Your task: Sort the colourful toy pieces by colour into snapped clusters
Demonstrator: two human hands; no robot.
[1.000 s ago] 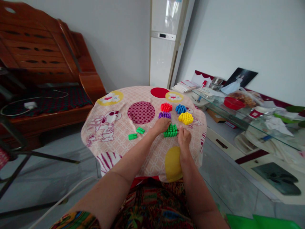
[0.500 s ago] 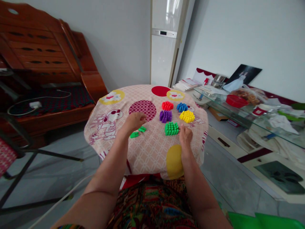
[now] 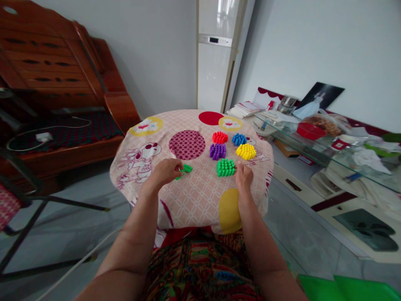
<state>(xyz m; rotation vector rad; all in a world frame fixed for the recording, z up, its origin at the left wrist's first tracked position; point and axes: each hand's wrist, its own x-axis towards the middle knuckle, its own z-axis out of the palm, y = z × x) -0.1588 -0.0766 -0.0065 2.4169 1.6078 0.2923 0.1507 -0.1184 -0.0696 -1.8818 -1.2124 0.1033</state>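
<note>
- The left hand [image 3: 167,170] has its fingers curled down over the loose green blocks [image 3: 187,168]; whether it pinches one, I cannot tell.
- The right hand [image 3: 244,176] rests with its fingers bent and their tips at the right side of the green bundle [image 3: 225,167]; whether they grip it or only touch it is too small to tell.
- The step in hand seems to be picking up a loose green block on the left while the right hand steadies the bundle.
- The next move probably calls for a fingertip pinch on one block, with the bundle kept still.
- Behind the green bundle stand the purple bundle [image 3: 217,151] and, farther off, the red bundle [image 3: 219,137]; the yellow bundle [image 3: 246,151] and the blue bundle [image 3: 239,139] sit to their right.
- All lie on the patterned tablecloth [image 3: 194,200].
- Beyond are a wooden bench [image 3: 46,71] to the left and a cluttered glass shelf to the right [image 3: 338,161].
</note>
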